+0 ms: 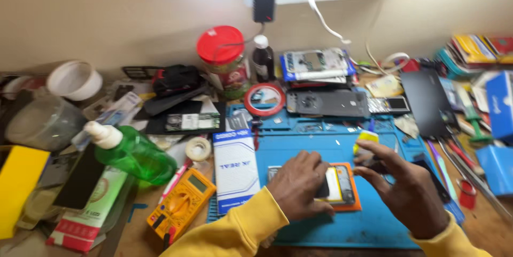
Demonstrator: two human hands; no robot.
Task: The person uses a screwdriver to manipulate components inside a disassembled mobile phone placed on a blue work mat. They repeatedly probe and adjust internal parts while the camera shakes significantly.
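**Opened phone on blue repair mat, both hands at it**

Item: an opened phone (342, 184), back cover off, lying flat in an orange frame on the blue mat (342, 230), near the mat's middle and just in front of the person. Battery and inner parts show at its right half; the left half is hidden.

Left hand (299, 185): lies palm down over the phone's left end, fingers curled and pressing on it, pinning more than gripping.

Right hand (403, 190): hovers open at the phone's right edge, fingers spread, closed on nothing. A small yellow piece (366, 138) lies just beyond its fingertips; whether they touch it cannot be told.

Handling, as judged: light, thin and stiff, but fragile while open; exposed parts and any ribbon cables would not bear pressure. Best taken by the long outer edges of the frame, kept flat.

Nearby: white box (235, 169) touching the mat's left edge, yellow meter (181, 203), green bottle (133, 153), roll of tape (198, 148).
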